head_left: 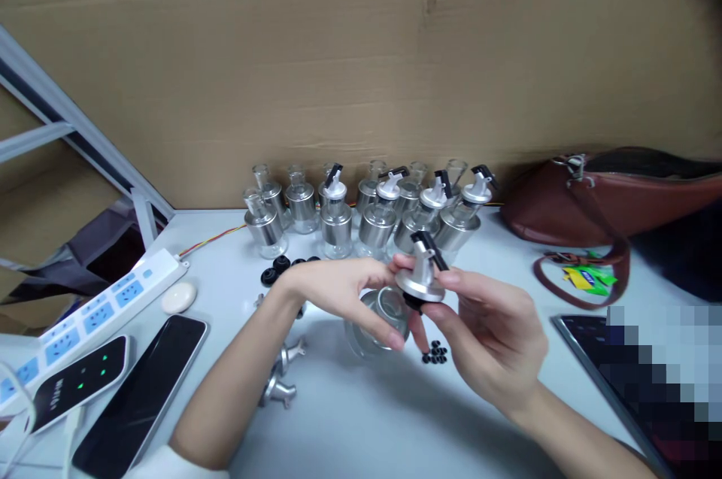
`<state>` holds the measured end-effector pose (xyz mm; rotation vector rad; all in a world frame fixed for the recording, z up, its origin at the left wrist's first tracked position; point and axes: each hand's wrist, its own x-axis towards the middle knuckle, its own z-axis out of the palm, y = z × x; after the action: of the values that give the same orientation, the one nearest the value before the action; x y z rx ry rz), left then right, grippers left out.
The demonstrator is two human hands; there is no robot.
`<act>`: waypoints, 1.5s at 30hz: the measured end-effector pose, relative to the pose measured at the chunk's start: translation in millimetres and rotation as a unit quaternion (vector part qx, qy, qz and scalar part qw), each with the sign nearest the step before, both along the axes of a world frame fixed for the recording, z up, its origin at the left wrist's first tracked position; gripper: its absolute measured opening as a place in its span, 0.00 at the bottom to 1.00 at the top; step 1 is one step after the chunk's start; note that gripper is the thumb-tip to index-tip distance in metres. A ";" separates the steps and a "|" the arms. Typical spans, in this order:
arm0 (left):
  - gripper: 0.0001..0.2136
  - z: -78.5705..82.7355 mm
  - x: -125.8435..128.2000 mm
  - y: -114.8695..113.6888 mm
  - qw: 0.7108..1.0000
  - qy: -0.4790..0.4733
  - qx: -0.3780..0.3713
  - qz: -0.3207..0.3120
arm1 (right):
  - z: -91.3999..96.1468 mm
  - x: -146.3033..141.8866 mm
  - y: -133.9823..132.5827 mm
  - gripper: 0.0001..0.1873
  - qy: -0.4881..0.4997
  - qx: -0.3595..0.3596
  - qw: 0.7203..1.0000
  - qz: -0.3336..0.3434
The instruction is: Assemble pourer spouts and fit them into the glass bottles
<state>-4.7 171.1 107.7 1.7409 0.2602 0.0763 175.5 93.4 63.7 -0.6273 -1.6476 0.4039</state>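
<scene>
Between the thumb and fingers of my right hand [496, 336] is a silver pourer spout [422, 285] with a black flip lever on top and a black stopper below. My left hand [338, 291] is wrapped round a clear glass bottle [366, 332], tilted with its mouth toward me. The pourer is beside the bottle's mouth; whether they touch I cannot tell. Small black parts [434, 353] lie in a cluster under my right hand. Loose silver spout pieces [279, 389] and black round stoppers [269, 276] lie near my left forearm, which partly hides them.
Several glass bottles with steel bands [337, 227] stand along the cardboard wall [361, 73], some with pourers fitted. At left are a power strip [98, 317], a phone [144, 396] and a white round case [179, 298]. A brown bag [648, 201] and a dark tablet-like device [592, 359] are at right.
</scene>
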 end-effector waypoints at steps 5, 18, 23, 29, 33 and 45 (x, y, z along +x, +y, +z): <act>0.09 -5.5 9.2 0.5 0.997 0.006 -0.068 -0.022 | 6.4 -4.2 7.7 0.24 -0.059 0.042 0.997 -0.006; 0.39 -10.3 7.4 6.1 0.995 -0.006 -0.076 -0.058 | 2.8 4.1 8.5 0.30 -0.162 0.069 0.984 0.018; 0.38 -6.7 10.7 3.9 0.996 -0.017 -0.077 -0.044 | 0.4 2.9 7.6 0.31 -0.146 0.063 0.987 0.032; 0.41 -4.6 13.5 3.1 0.996 0.006 -0.077 -0.047 | 0.3 0.8 4.5 0.32 -0.135 0.048 0.988 0.053; 0.39 -7.4 14.5 4.3 0.995 0.013 -0.086 -0.055 | -5.6 -1.5 2.8 0.35 -0.114 0.059 0.990 0.055; 0.26 -18.4 16.6 8.3 0.988 0.000 -0.126 -0.094 | -27.8 -7.6 3.4 0.20 -0.100 0.175 0.979 0.027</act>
<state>12.0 179.4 89.3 1.5066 0.0988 -0.0905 167.9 96.8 35.9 -0.3686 -1.8752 0.0838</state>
